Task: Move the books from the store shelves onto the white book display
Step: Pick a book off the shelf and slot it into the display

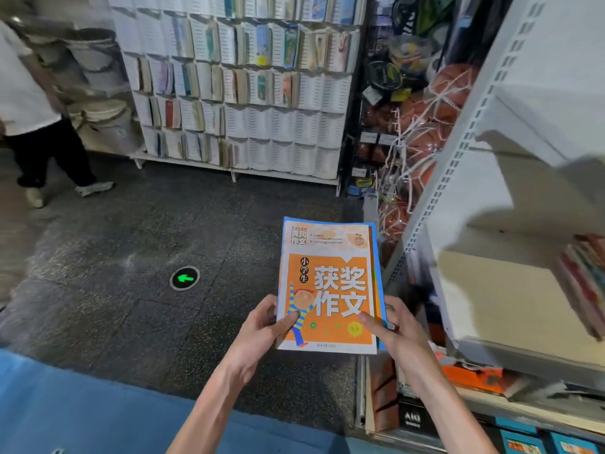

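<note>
I hold a small stack of books point(330, 276) flat in front of me; the top one has an orange cover with large white characters, and a blue cover shows beneath it. My left hand point(265, 326) grips the stack's lower left edge with the thumb on the cover. My right hand point(391, 326) grips the lower right edge the same way. The white book display point(258, 126) stands across the floor ahead, with many slotted pockets, several holding books. The store shelf point(504, 290) is at my right, with a pile of books point(586, 283) lying on its far end.
A person in a white shirt and dark trousers point(36, 126) walks at the far left. Netted basketballs point(425, 132) hang between the display and the shelf. A green arrow marker point(184, 278) is set in the dark floor. Stacked buckets point(101, 93) stand at the back left.
</note>
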Demonstrator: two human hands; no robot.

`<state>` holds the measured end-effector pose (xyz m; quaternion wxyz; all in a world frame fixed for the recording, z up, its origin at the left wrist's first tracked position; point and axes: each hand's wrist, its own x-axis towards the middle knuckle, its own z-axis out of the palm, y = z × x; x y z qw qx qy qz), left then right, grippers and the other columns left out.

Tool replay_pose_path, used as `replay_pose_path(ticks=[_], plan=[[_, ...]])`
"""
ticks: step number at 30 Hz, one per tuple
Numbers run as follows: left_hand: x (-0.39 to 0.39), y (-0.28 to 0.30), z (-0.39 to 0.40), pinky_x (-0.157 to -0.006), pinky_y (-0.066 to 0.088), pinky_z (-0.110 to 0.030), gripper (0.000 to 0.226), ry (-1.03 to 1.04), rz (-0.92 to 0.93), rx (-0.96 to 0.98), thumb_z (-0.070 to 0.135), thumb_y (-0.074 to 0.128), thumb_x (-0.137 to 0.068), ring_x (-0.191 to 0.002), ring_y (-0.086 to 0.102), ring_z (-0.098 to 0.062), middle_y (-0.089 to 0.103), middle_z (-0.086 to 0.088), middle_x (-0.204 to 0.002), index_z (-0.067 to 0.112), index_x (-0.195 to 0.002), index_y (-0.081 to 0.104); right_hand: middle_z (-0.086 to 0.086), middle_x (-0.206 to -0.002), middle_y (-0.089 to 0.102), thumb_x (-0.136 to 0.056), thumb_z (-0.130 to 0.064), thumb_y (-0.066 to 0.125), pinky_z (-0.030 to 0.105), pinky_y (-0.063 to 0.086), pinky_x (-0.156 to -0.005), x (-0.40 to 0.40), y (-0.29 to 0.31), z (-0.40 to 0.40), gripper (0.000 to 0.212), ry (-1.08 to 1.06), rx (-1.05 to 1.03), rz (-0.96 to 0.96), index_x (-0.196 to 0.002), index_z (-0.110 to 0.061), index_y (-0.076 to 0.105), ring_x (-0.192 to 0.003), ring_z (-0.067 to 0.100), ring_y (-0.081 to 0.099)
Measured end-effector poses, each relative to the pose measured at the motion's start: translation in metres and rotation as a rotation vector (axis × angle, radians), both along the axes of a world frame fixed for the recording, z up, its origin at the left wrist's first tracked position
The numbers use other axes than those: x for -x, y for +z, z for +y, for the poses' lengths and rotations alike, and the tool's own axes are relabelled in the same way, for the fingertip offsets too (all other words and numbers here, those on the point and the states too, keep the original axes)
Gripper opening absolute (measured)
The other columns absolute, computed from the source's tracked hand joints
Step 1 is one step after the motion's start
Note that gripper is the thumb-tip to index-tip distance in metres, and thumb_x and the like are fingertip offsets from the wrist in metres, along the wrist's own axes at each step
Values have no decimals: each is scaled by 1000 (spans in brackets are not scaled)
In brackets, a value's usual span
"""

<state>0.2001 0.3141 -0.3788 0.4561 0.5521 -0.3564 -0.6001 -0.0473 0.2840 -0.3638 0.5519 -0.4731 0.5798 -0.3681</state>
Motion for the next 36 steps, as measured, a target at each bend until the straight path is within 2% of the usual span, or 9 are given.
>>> replay_pose_path(ticks=[7, 12, 15, 18, 20, 24, 30, 33, 36], plan=[[-67, -19, -66, -98, 54, -56, 25, 66, 4, -16, 16, 68, -96, -107, 72, -30, 75, -10, -115, 3, -115, 59, -17, -106, 71, -88, -24, 75, 11, 49, -62, -69, -11, -80, 36, 54, -2, 4, -118, -30, 57, -81, -12, 68], [-109, -32, -153, -97, 55, -53, 25, 90, -19, -35, 16, 68, -95, -106, 73, -29, 75, -8, -114, 4, -115, 59, -15, -106, 72, -86, -23, 76, 20, 55, -71, -114, -29, -172, 37, 69, -7, -18, -115, -37, 55, -86, -3, 72], [-136, -31, -219, -96, 56, -52, 26, 93, -43, -43, 16, 68, -95, -105, 73, -29, 76, -8, -114, 4, -116, 60, -5, -113, 73, -85, -22, 77, 39, 58, -91, -141, -37, -238, 41, 69, -5, -38, -120, -29, 57, -94, 12, 74], [-162, -21, -296, -95, 57, -50, 26, 103, -49, -52, 15, 68, -95, -104, 73, -29, 75, -10, -115, 3, -117, 59, -2, -113, 74, -84, -24, 78, 48, 54, -98, -168, -33, -315, 38, 76, 6, -35, -116, -31, 59, -97, 18, 74], [-178, -11, -343, -92, 59, -47, 26, 104, -49, -43, 14, 67, -95, -104, 73, -29, 75, -10, -114, 2, -117, 59, -2, -114, 73, -84, -25, 77, 46, 56, -96, -184, -25, -364, 38, 87, 4, -50, -116, -31, 58, -97, 17, 74], [-210, 3, -427, -84, 60, -39, 22, 102, -59, -15, 14, 67, -96, -101, 74, -27, 76, -7, -112, 6, -116, 61, -8, -114, 71, -86, -27, 75, 17, 57, -73, -213, -12, -449, 39, 125, 25, -55, -120, -32, 56, -91, 5, 73], [-259, -10, -551, -84, 61, -37, 28, 59, -60, 0, 16, 68, -94, -101, 74, -29, 76, -9, -113, 3, -117, 58, -5, -115, 71, -82, -25, 80, 44, 55, -97, -256, -19, -571, 45, 91, -29, -50, -121, -31, 57, -106, 18, 69], [-287, -24, -619, -85, 59, -35, 26, 21, -77, 24, 17, 67, -95, -103, 73, -28, 76, -6, -113, 7, -117, 59, -6, -111, 75, -82, -20, 80, 39, 58, -91, -280, -26, -634, 42, 94, -38, -26, -117, -27, 58, -103, 12, 71], [-314, -34, -689, -94, 57, -48, 26, -24, -102, 37, 19, 68, -95, -103, 73, -29, 76, -5, -112, 10, -117, 60, -2, -108, 75, -79, -10, 81, 29, 60, -81, -302, -27, -696, 41, 36, -44, -39, -113, -14, 58, -101, 14, 72]])
